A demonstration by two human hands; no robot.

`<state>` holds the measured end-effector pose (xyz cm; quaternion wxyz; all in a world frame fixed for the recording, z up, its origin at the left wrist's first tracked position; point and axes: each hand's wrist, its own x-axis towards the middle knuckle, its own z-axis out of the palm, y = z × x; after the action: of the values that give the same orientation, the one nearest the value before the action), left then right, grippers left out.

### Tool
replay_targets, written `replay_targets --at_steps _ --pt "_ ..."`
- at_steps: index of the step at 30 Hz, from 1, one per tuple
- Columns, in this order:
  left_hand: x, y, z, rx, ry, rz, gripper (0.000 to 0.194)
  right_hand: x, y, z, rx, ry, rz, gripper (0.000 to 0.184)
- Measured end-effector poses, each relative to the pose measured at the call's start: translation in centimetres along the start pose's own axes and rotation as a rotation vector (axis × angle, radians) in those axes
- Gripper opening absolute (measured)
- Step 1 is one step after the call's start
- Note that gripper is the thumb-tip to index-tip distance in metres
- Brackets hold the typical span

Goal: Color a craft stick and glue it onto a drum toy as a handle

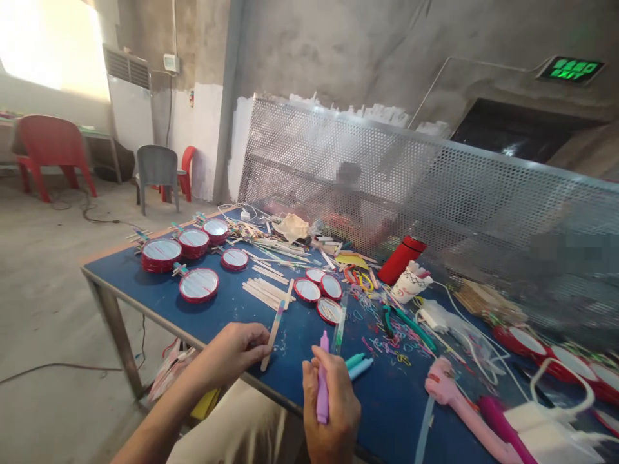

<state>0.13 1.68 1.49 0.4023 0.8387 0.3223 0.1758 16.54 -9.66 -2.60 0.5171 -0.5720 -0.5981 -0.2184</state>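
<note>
A: Left hand [239, 347]?
B: Fingers bent, pinched together, pointing rightward; left forearm [167, 409] slanting up from lower left.
A: Right hand [333, 396]?
B: Gripping, fingers curled, thumb at left. Hands apart.

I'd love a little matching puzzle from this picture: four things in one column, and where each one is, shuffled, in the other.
1. Purple marker
2. Colour-banded wooden stick
3. Red bottle
4. Light-blue marker

A. Beside the white paper cup
B. At the fingers of the left hand
C. Next to a teal marker
D. In the right hand

Pairs: 1-D, 2-B, 3-A, 4-C
</note>
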Motion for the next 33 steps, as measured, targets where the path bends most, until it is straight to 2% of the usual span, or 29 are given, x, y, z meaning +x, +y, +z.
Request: replay_targets --at_steps 4,9,11,13,15,16,22,33 --pt "-0.2 0.3 0.0 -0.009 0.015 0.006 0.025 -0.4 0.2 -0.4 0.013 -0.012 -0.02 0.025" --pt "-0.5 0.6 0.3 0.04 0.054 0.028 0.023 -0.9 0.8 -1.4 0.115 0.078 0.09 0.025" --pt "-0.5 0.6 0.5 0.053 0.063 0.029 0.021 -0.7 0.5 -1.6 0.197 0.107 0.212 0.023" --pt "-0.6 0.6 0.6 0.071 0.078 0.029 0.019 -0.2 -0.2 -1.2 0.351 0.154 0.41 0.023" --pt "-0.6 0.7 0.6 0.088 0.09 0.029 0.018 0.7 -1.3 -0.3 0.528 0.257 0.588 0.021" --pt "-0.6 0.7 0.7 0.094 0.094 0.029 0.018 1.1 -1.9 0.3 0.565 0.288 0.611 0.021" --pt "-0.9 0.8 1.0 0.1 0.119 0.019 0.018 2.1 -3.7 3.2 0.609 0.273 0.609 0.023" --pt "-1.1 1.2 1.3 0.104 0.127 0.021 0.014 1.3 -3.5 2.7 0.587 0.29 0.643 0.024"
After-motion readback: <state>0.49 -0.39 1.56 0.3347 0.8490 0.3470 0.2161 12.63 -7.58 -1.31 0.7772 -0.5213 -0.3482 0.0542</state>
